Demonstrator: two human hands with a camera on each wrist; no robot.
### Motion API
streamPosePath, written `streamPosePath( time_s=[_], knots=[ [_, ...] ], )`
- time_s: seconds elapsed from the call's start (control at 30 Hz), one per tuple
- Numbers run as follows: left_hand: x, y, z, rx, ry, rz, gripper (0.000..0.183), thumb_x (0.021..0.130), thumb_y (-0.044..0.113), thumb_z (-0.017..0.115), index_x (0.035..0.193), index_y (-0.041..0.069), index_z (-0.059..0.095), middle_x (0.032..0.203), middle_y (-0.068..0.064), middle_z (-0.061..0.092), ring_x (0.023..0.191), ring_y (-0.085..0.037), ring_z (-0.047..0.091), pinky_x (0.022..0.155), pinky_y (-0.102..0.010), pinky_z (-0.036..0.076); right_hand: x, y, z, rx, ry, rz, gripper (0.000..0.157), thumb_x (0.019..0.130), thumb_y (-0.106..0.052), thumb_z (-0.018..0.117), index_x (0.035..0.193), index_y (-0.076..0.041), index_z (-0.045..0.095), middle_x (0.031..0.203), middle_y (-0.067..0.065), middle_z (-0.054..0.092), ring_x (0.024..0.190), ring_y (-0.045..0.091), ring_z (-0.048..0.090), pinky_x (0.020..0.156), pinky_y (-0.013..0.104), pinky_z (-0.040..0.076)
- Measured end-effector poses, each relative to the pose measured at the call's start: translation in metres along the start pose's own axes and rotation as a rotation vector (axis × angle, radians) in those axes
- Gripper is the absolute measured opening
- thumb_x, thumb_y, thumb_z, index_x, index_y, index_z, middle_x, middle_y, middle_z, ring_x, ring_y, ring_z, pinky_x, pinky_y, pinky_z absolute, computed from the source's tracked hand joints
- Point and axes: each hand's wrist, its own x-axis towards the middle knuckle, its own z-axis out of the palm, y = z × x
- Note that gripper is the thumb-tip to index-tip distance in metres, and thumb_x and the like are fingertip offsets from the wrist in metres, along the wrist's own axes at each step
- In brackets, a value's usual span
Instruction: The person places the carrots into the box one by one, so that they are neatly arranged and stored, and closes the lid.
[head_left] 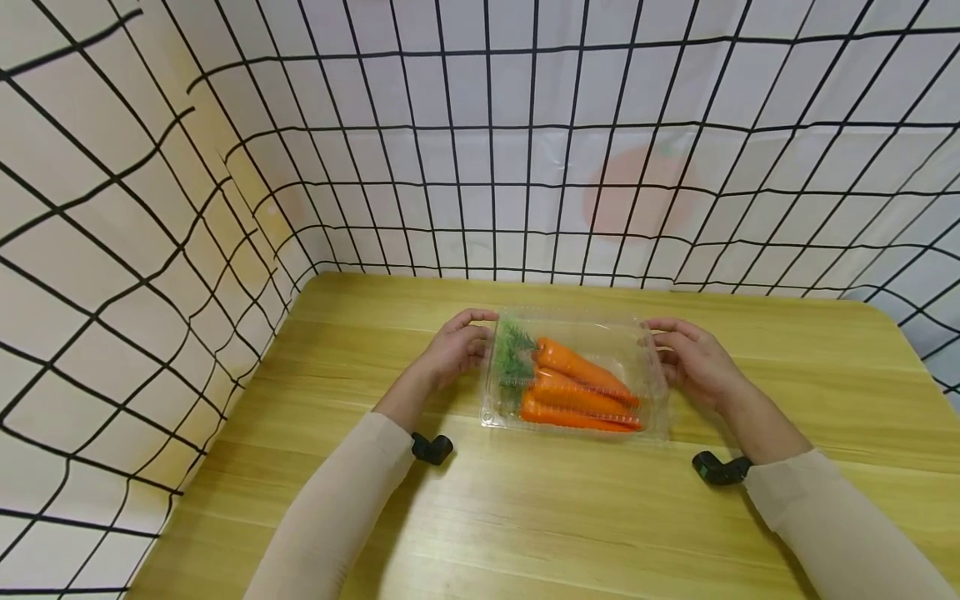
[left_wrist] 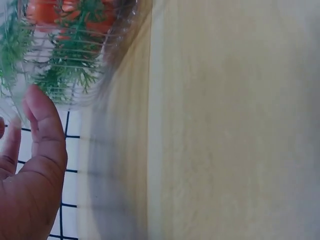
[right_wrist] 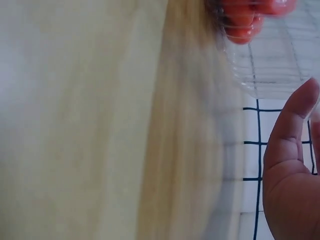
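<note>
A clear plastic box (head_left: 628, 360) with a ridged rim lies between my two hands, its lid over the contents. Inside are three orange carrots (head_left: 577, 393), their green feathery tops (head_left: 512, 357) toward the left end. My left hand (head_left: 457, 346) pinches the box's left edge, thumb on the near side and fingers beyond, as the thumb (left_wrist: 44, 120) shows in the left wrist view. At the right edge my right hand (head_left: 696, 357) pinches the rim likewise, its thumb (right_wrist: 295, 125) against the plastic in the right wrist view. Whether the box touches the table cannot be told.
The wooden table (head_left: 562, 517) spreads under both arms. A black wire grid (head_left: 487, 183) stands along the back, with another grid (head_left: 112, 317) on the left. Small black devices (head_left: 432, 448) are worn at both wrists.
</note>
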Motion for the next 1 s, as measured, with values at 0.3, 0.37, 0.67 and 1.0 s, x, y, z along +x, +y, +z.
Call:
streamPosePath(
  time_s=[0.3,0.37,0.67,1.0],
  knots=[
    [-0.018,0.006,0.003,0.154,-0.014,0.057,0.050,0.104,0.022,0.053,0.153,0.019,0.045,0.120,-0.010,0.054,0.077,-0.014,0.049,0.072,-0.029,0.052,-0.021,-0.010,0.011,-0.353,0.025,-0.034,0.047,0.109,-0.034,0.046,0.152,-0.015,0.041,0.119,-0.021,0.066,0.093,0.008,0.067,0.076,0.024,0.059],
    [-0.023,0.008,0.003,0.199,-0.009,0.061,0.052,0.104,0.023,0.055,0.155,0.022,0.042,0.125,-0.014,0.055,0.078,-0.016,0.051,0.075,-0.032,0.053,-0.028,-0.011,0.014,-0.432,0.038,-0.021,0.058,0.109,-0.038,0.044,0.158,-0.010,0.031,0.125,-0.016,0.065,0.096,0.007,0.067,0.079,0.027,0.059],
    [-0.058,0.014,-0.001,0.361,-0.133,0.008,0.071,0.102,0.023,0.056,0.164,0.025,0.021,0.136,-0.022,0.052,0.092,-0.026,0.070,0.091,-0.046,0.060,-0.067,-0.009,0.021,-0.470,-0.038,0.010,0.065,0.111,-0.028,0.043,0.162,-0.002,0.013,0.134,0.014,0.057,0.098,0.008,0.067,0.079,0.031,0.061],
    [-0.098,0.012,-0.004,0.242,-0.348,-0.144,0.088,0.100,0.019,0.060,0.165,0.027,0.001,0.128,-0.024,0.061,0.084,-0.028,0.075,0.083,-0.045,0.063,-0.099,-0.005,0.028,-0.354,-0.219,0.112,0.067,0.110,-0.022,0.045,0.162,-0.007,0.004,0.123,0.016,0.057,0.101,0.028,0.071,0.083,0.040,0.063]
  ],
)
